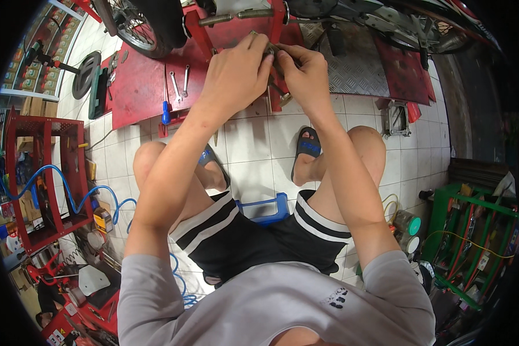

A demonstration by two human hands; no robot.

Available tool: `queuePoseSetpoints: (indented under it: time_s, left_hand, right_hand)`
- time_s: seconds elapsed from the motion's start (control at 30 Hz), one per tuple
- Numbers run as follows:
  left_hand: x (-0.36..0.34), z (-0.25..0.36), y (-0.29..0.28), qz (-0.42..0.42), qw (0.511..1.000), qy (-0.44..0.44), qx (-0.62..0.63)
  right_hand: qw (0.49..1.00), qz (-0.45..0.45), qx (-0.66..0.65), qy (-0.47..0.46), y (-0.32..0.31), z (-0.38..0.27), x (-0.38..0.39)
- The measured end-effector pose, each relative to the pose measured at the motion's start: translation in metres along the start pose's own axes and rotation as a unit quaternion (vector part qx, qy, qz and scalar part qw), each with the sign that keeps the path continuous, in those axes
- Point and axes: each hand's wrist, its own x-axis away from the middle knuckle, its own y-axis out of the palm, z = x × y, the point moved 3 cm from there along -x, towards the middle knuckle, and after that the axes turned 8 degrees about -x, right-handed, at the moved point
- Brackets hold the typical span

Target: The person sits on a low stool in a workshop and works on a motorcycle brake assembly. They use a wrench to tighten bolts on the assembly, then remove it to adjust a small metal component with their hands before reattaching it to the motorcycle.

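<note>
Both hands meet over the front edge of the red lift platform (135, 92), close to its red upright frame. My left hand (236, 72) is closed, fingers curled toward the frame. My right hand (304, 72) is pinched, thumb and fingertips together. A small metal part (271, 52) shows between the fingertips of both hands; its kind is mostly hidden. Left of my hands, two wrenches (185, 81) and a blue-handled screwdriver (165, 112) lie on the platform. Behind the hands, springs (254, 14) span the red frame.
A motorcycle wheel (135, 29) stands at the upper left, and the motorcycle's underside crosses the upper right. A red shelf rack (49, 124) with a blue air hose (69, 193) is at left. A green rack (473, 242) stands at right. A blue stool (265, 210) is beneath me.
</note>
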Motion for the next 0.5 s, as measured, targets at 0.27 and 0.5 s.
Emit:
queuePoseSetpoints:
  time_s: [0.27,0.5]
  left_hand:
    - [0.001,0.000,0.002,-0.045,0.999,-0.002,-0.030]
    - [0.000,-0.006,0.003,-0.066,0.998,0.002,-0.020]
  right_hand:
    - [0.997,0.008,0.015,-0.081,0.002,0.003,0.000]
    - [0.998,-0.007,-0.003,-0.064,0.001,0.006,-0.001]
